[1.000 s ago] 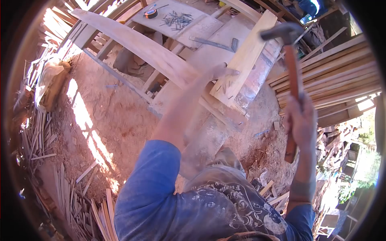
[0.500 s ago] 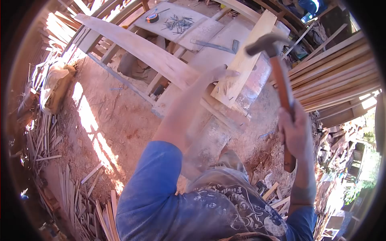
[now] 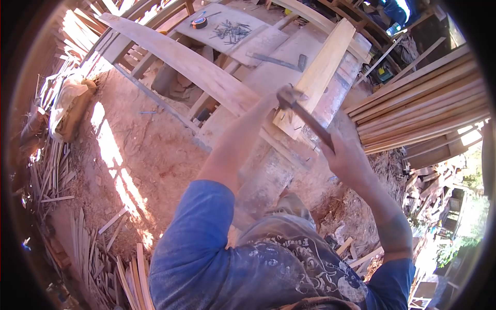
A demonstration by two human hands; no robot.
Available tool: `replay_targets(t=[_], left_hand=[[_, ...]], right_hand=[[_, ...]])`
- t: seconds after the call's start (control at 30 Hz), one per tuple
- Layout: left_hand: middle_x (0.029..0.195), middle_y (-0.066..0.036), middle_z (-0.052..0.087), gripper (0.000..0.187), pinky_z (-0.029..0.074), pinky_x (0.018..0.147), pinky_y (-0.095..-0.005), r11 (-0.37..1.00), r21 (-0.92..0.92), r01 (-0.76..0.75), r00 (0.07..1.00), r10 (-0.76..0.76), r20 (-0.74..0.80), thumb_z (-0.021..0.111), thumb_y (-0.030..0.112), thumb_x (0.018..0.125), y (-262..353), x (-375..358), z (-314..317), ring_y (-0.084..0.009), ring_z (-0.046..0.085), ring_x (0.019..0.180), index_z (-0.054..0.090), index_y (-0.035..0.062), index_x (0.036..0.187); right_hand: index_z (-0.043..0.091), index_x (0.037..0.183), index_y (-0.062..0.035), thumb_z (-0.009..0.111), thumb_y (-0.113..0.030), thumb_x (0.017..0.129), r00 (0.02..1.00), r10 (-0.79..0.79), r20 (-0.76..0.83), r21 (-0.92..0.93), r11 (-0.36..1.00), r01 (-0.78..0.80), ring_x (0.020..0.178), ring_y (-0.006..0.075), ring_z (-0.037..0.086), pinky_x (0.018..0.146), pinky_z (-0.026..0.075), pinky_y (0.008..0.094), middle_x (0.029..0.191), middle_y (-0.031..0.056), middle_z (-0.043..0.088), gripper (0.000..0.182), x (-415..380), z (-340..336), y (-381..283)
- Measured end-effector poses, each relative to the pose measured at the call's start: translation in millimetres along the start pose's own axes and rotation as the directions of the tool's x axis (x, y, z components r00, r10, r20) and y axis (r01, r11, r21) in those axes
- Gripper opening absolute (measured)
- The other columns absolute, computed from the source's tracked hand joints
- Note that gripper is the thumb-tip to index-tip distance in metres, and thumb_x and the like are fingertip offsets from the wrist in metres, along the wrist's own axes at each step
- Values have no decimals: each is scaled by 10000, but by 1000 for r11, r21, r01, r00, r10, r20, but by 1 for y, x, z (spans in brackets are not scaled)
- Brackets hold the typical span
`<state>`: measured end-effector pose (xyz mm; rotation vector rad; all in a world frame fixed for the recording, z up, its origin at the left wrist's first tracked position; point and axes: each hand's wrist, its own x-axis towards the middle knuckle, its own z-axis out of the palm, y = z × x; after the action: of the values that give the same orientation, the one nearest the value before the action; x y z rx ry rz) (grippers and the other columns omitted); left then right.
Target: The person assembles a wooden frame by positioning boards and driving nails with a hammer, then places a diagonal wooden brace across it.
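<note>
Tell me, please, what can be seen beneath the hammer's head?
The left hand shows partly behind the hammer's head, with the pale board beyond it; whatever lies directly beneath the head is covered and cannot be seen.

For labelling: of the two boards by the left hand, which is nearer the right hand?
The shorter, yellower board, on the side of the right hand; the longer, pinker board runs off to the far left.

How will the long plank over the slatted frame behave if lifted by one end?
Likely stiff: the long plank bridges gaps in the slatted frame without obvious sag. Probably end-heavy and apt to swing, being long and narrow.
</note>
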<state>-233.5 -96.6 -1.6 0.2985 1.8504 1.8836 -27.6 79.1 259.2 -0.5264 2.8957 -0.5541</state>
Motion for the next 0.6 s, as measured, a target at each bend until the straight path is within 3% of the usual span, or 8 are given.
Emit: replay_targets(t=[0.07,0.17,0.27,0.37,0.47,0.53,0.57,0.6], left_hand=[[1155,-183,684,726,513,903,-376,999,35,9,1000,-8,-29,819,402,775,-6,5,0,-252,657,1048,597,-93,1258],[1156,-182,684,736,511,902,-379,994,99,53,997,-48,-58,816,421,775,-1,4,-1,-257,656,1048,598,-86,1262],[1164,-186,678,757,510,902,-383,985,145,92,994,-82,-78,812,443,775,10,-4,0,-265,650,1062,590,-82,1274],[1187,-201,660,800,510,904,-387,998,33,57,997,-56,-52,805,468,773,-24,16,-4,-279,632,1101,563,-83,1300],[1211,-216,643,843,511,906,-391,948,-317,40,998,-50,-25,797,494,772,-106,84,-16,-293,614,1141,535,-84,1326],[1206,-210,644,864,512,905,-390,952,287,105,989,-69,-133,801,488,766,-19,20,-8,-289,624,1120,510,-82,1347],[1219,-222,635,899,510,910,-395,978,176,113,990,-95,-109,812,477,754,16,-12,1,-288,632,1101,484,-105,1356],[1217,-225,635,897,512,909,-396,987,127,99,993,-90,-70,816,471,751,-1,-7,3,-287,634,1097,487,-112,1347]], right_hand=[[536,967,-7,611,-219,961,995,75,66,-52,996,-71,771,526,604,676,455,581,790,269,645,225,-4,5,7],[523,993,14,606,-212,977,986,-19,-164,-4,1000,19,693,471,594,628,435,510,718,246,600,242,-9,-16,-9],[513,996,17,603,-210,993,973,-7,-230,108,994,32,595,410,555,555,415,435,664,209,563,244,-11,-24,-27],[522,987,24,595,-231,1004,984,43,-172,207,978,-7,542,290,569,546,422,426,678,179,559,266,-14,5,-19],[530,1010,3,558,-282,1012,995,103,8,131,986,-103,640,379,645,566,483,471,726,183,632,287,-21,30,22],[539,995,-9,541,-291,1019,951,309,23,281,911,-302,584,261,633,510,479,410,686,124,608,283,-14,-6,20],[543,988,-16,532,-296,1023,907,417,59,353,842,-409,556,203,627,483,478,379,666,94,596,283,-16,-26,15],[540,964,-32,525,-297,1027,919,393,0,488,803,-343,531,129,583,440,443,321,647,52,565,274,-18,-47,10]])
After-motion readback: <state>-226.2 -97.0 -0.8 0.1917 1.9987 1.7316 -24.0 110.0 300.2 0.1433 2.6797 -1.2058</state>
